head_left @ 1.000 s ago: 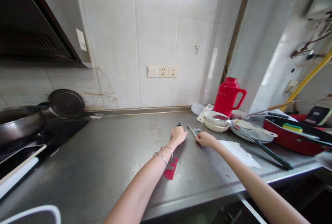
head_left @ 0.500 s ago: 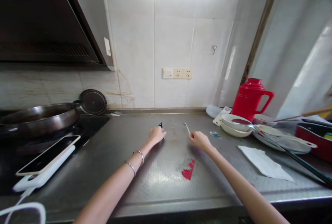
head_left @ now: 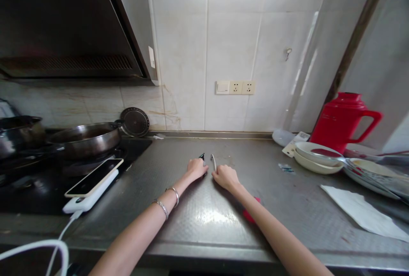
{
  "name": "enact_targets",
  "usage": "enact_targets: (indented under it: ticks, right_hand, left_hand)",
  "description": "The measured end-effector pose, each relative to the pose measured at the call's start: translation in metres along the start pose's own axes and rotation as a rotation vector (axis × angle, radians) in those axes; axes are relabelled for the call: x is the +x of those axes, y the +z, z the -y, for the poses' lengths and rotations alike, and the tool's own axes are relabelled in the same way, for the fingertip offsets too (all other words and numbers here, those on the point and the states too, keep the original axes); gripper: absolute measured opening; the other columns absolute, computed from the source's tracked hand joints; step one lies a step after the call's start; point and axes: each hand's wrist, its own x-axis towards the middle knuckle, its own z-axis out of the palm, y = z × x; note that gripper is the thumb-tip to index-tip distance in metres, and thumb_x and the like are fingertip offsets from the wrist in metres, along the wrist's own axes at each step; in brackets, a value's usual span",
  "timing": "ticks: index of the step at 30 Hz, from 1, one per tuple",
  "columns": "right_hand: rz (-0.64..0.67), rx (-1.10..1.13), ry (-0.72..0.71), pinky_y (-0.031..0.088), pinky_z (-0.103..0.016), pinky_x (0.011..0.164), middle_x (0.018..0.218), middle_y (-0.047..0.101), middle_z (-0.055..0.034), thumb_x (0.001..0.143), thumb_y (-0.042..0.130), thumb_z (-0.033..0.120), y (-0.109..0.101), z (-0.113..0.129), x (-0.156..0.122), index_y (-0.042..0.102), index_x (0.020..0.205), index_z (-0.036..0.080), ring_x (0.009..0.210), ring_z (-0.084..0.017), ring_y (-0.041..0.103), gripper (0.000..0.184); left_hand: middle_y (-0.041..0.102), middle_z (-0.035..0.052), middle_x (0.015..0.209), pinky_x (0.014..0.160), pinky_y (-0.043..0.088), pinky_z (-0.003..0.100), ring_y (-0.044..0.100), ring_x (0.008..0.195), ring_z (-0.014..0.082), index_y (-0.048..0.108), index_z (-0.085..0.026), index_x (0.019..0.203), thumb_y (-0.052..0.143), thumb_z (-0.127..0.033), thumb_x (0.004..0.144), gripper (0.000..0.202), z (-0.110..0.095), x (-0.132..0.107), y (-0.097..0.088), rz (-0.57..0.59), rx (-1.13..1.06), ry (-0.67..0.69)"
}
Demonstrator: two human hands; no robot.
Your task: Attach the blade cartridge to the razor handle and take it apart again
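Note:
Both hands rest close together on a steel counter. My left hand, with two bracelets on its wrist, is closed on a small black object whose tip sticks out past the fingers. My right hand is closed on a thin pale stick-like tool that points away from me. The two objects' tips lie a few centimetres apart. A red patch on the counter shows under my right forearm.
At left, a phone lies on a white power bank beside a stove with a pan and a round lid. At right stand a red jug, stacked bowls and plates, a white paper sheet and a small wrapper.
The view has swung left, bringing the stove and phone into sight. My right hand has moved left with its tool and is now next to my left hand.

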Motion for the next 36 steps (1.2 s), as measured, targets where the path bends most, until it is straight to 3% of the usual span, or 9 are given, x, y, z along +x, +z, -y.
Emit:
enact_targets:
  ticks: [15, 20, 24, 27, 30, 33, 36]
  right_hand:
    - [0.051, 0.013, 0.018, 0.044, -0.03, 0.073, 0.096, 0.068, -0.0193, 0.084, 0.037, 0.037, 0.0, 0.003, 0.0, 0.069, 0.094, 0.012, 0.09, -0.026, 0.064, 0.042]
    - [-0.013, 0.025, 0.054, 0.042, -0.027, 0.068, 0.089, 0.068, -0.0143, 0.086, 0.034, 0.042, -0.009, -0.022, 0.006, 0.068, 0.086, 0.016, 0.084, -0.022, 0.064, 0.043]
    - [-0.152, 0.093, 0.084, 0.039, -0.024, 0.066, 0.083, 0.067, -0.0081, 0.085, 0.039, 0.038, -0.02, -0.081, 0.012, 0.063, 0.083, 0.019, 0.079, -0.019, 0.061, 0.031]
    - [-0.328, 0.164, 0.016, 0.039, -0.025, 0.077, 0.092, 0.064, -0.0085, 0.082, 0.045, 0.036, -0.023, -0.147, 0.017, 0.06, 0.087, 0.017, 0.091, -0.019, 0.056, 0.025]
    - [-0.456, 0.163, 0.049, 0.037, -0.032, 0.087, 0.098, 0.062, -0.0117, 0.078, 0.049, 0.039, -0.015, -0.22, 0.016, 0.059, 0.095, 0.014, 0.097, -0.023, 0.054, 0.031]
    - [-0.5, 0.152, 0.095, 0.035, -0.04, 0.091, 0.106, 0.061, -0.0128, 0.075, 0.051, 0.043, -0.002, -0.284, 0.011, 0.059, 0.101, 0.016, 0.105, -0.028, 0.052, 0.038]
    - [-0.44, 0.153, 0.123, 0.034, -0.043, 0.095, 0.108, 0.062, -0.0152, 0.07, 0.055, 0.049, 0.008, -0.327, 0.003, 0.059, 0.105, 0.014, 0.107, -0.031, 0.052, 0.05]
  left_hand:
    - [0.069, 0.0137, 0.097, 0.083, 0.043, 0.032, 0.063, 0.096, 0.0248, 0.069, -0.016, 0.087, 0.047, -0.039, 0.079, 0.032, -0.006, -0.002, 0.002, 0.012, -0.01, -0.015]
    - [0.07, 0.0145, 0.091, 0.077, 0.043, 0.03, 0.064, 0.09, 0.0243, 0.07, -0.016, 0.083, 0.04, -0.043, 0.082, 0.04, -0.001, 0.0, 0.004, -0.004, -0.009, 0.009]
    - [0.07, 0.0139, 0.084, 0.07, 0.042, 0.028, 0.065, 0.082, 0.0233, 0.07, -0.016, 0.077, 0.032, -0.047, 0.085, 0.049, 0.007, 0.006, 0.01, -0.041, -0.072, -0.032]
    - [0.07, 0.0116, 0.079, 0.062, 0.037, 0.025, 0.064, 0.075, 0.0202, 0.068, -0.017, 0.072, 0.03, -0.045, 0.087, 0.049, 0.017, 0.013, 0.016, -0.089, -0.164, -0.075]
    - [0.068, 0.009, 0.072, 0.056, 0.031, 0.024, 0.059, 0.066, 0.017, 0.064, -0.017, 0.066, 0.029, -0.042, 0.087, 0.048, 0.028, 0.02, 0.021, -0.169, -0.262, -0.086]
    - [0.063, 0.0059, 0.062, 0.052, 0.025, 0.024, 0.053, 0.058, 0.015, 0.057, -0.016, 0.059, 0.031, -0.041, 0.086, 0.046, 0.037, 0.026, 0.026, -0.25, -0.37, -0.074]
    - [0.053, 0.002, 0.051, 0.05, 0.021, 0.024, 0.047, 0.052, 0.0136, 0.048, -0.017, 0.052, 0.032, -0.041, 0.084, 0.043, 0.042, 0.031, 0.03, -0.309, -0.481, -0.061]
